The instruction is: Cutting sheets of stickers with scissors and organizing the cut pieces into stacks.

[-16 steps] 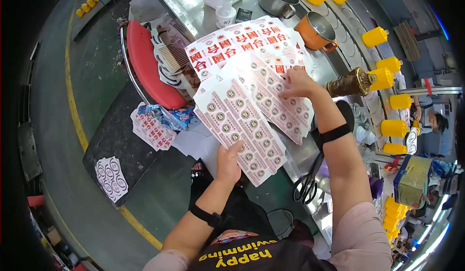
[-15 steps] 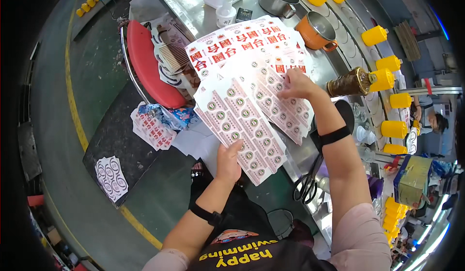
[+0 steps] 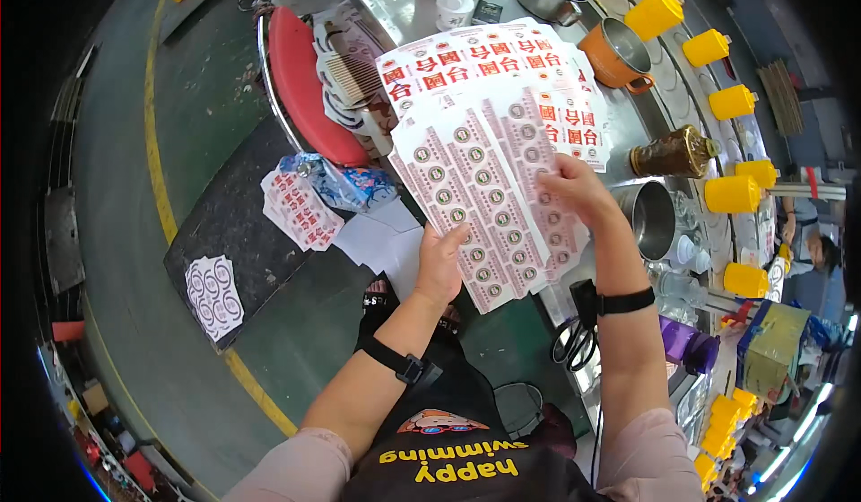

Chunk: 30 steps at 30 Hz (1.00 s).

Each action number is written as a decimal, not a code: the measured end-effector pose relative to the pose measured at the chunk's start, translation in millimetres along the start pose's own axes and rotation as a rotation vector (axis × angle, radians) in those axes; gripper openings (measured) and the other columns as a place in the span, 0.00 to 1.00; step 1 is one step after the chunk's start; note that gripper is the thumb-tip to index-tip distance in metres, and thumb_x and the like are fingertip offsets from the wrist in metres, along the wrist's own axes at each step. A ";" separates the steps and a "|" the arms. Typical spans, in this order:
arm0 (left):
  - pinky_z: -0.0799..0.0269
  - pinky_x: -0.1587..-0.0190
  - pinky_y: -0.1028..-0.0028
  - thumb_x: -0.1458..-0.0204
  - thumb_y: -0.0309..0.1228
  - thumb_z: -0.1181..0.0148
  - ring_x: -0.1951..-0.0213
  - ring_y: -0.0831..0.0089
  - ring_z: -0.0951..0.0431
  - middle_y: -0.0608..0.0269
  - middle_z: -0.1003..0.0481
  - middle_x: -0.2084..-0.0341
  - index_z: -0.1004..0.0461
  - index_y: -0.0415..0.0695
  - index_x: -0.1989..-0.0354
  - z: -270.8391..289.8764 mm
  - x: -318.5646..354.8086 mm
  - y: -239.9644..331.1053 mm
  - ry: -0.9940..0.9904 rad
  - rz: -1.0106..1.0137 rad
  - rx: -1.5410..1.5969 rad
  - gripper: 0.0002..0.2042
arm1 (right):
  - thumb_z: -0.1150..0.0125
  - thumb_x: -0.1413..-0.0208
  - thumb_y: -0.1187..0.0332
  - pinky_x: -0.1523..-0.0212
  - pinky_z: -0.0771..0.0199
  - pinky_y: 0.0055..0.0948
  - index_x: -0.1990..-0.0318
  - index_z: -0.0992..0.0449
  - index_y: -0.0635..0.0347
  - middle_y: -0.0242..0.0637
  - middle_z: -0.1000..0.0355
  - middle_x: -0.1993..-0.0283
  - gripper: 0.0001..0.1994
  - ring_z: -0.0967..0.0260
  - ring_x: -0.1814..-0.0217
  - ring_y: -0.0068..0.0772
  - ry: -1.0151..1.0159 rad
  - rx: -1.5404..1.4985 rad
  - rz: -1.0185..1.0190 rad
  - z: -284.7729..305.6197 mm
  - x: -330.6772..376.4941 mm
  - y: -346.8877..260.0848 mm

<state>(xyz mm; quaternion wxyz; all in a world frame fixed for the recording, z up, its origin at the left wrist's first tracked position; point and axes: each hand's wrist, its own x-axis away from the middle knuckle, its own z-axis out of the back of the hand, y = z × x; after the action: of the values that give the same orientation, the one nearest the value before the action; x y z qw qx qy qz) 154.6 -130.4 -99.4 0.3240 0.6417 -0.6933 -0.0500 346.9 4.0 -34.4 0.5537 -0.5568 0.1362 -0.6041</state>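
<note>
Through the head camera I have the left hand [image 3: 441, 264] on the lower left edge of a stack of pink label sheets [image 3: 475, 201], thumb on top and fingers curled beneath, pinching it. I see the right hand [image 3: 578, 190] on a second fan of pink sheets [image 3: 525, 139], thumb and forefinger close together on its upper face; I cannot tell whether they grip it. Both groups overlap, tilted, their lower corners reaching past the edge of the metal table [image 3: 381, 4]. Beyond them I make out red-printed sheets [image 3: 471, 56] on the table, with an orange mug [image 3: 605, 53] near their right side. To the left stands a red chair [image 3: 300, 89].
</note>
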 end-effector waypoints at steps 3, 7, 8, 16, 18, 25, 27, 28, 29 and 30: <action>0.32 0.51 0.68 0.50 0.19 0.53 0.54 0.68 0.29 0.58 0.32 0.53 0.42 0.39 0.48 -4.1 5.5 2.0 -0.032 -0.034 -0.033 0.19 | 0.43 0.52 0.70 0.73 0.35 0.20 0.59 0.29 0.65 0.28 0.31 0.71 0.12 0.36 0.73 0.18 0.216 -0.086 0.041 21.0 28.7 -4.2; 0.32 0.51 0.67 0.51 0.18 0.54 0.54 0.67 0.29 0.57 0.32 0.53 0.43 0.38 0.47 8.0 11.7 15.0 0.017 -0.004 -0.090 0.20 | 0.44 0.49 0.72 0.71 0.34 0.19 0.61 0.28 0.65 0.31 0.29 0.69 0.09 0.34 0.72 0.17 0.329 -0.258 0.216 50.7 53.0 -11.5; 0.32 0.51 0.67 0.51 0.18 0.53 0.54 0.67 0.29 0.57 0.32 0.54 0.43 0.38 0.47 11.1 11.7 16.5 -0.015 0.000 -0.101 0.20 | 0.46 0.48 0.74 0.66 0.31 0.20 0.59 0.29 0.65 0.34 0.27 0.65 0.09 0.31 0.67 0.20 0.268 -0.469 0.247 51.6 58.7 -14.4; 0.31 0.52 0.66 0.46 0.30 0.51 0.54 0.67 0.28 0.58 0.32 0.53 0.42 0.40 0.46 -1.2 12.7 18.0 -0.144 0.167 0.157 0.19 | 0.45 0.48 0.70 0.68 0.33 0.22 0.57 0.31 0.67 0.33 0.29 0.67 0.13 0.34 0.69 0.20 0.102 -0.462 0.021 -32.0 51.0 2.3; 0.31 0.53 0.68 0.46 0.30 0.51 0.55 0.68 0.28 0.58 0.31 0.54 0.40 0.39 0.46 -15.6 14.3 19.4 -0.151 0.253 0.330 0.19 | 0.44 0.49 0.70 0.70 0.34 0.22 0.60 0.30 0.67 0.31 0.30 0.70 0.12 0.34 0.69 0.19 0.146 -0.274 0.042 -50.0 46.9 23.4; 0.31 0.57 0.74 0.48 0.25 0.49 0.61 0.76 0.27 0.61 0.27 0.61 0.34 0.37 0.52 -62.0 33.7 20.7 -0.251 -0.141 -0.304 0.14 | 0.44 0.50 0.73 0.67 0.33 0.22 0.57 0.33 0.64 0.32 0.31 0.64 0.13 0.34 0.66 0.21 0.147 -0.400 0.160 -49.2 87.4 7.3; 0.31 0.59 0.76 0.48 0.26 0.48 0.62 0.79 0.28 0.63 0.26 0.63 0.32 0.37 0.56 -77.8 43.7 30.3 -0.418 -0.249 -0.561 0.12 | 0.45 0.49 0.75 0.58 0.33 0.24 0.54 0.35 0.63 0.35 0.32 0.58 0.14 0.34 0.59 0.24 0.173 -0.499 0.427 -31.5 113.3 -2.9; 0.30 0.61 0.76 0.49 0.27 0.46 0.65 0.77 0.26 0.61 0.25 0.67 0.31 0.39 0.56 -91.3 47.0 33.0 -0.465 -0.327 -0.601 0.12 | 0.46 0.49 0.77 0.54 0.34 0.25 0.53 0.36 0.63 0.35 0.32 0.56 0.15 0.34 0.56 0.25 0.245 -0.468 0.510 -21.4 125.2 -7.1; 0.29 0.63 0.75 0.51 0.29 0.45 0.68 0.74 0.25 0.58 0.25 0.71 0.30 0.41 0.56 -97.6 45.9 36.2 -0.507 -0.411 -0.654 0.13 | 0.46 0.48 0.78 0.50 0.36 0.27 0.52 0.37 0.63 0.36 0.33 0.55 0.15 0.35 0.53 0.26 0.308 -0.448 0.600 -19.6 128.1 -8.2; 0.29 0.63 0.75 0.51 0.29 0.45 0.68 0.74 0.25 0.58 0.25 0.71 0.30 0.41 0.56 -101.6 40.1 30.9 -0.491 -0.418 -0.651 0.13 | 0.46 0.48 0.78 0.49 0.37 0.27 0.51 0.38 0.63 0.37 0.33 0.54 0.17 0.36 0.52 0.26 0.345 -0.457 0.639 -16.4 132.9 -5.6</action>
<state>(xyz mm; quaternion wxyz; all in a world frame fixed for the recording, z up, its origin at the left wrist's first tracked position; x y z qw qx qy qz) 181.6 -126.8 10.7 0.3179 0.6018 -0.5534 -0.4802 361.5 -110.5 33.6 0.5443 -0.4857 0.5228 -0.4409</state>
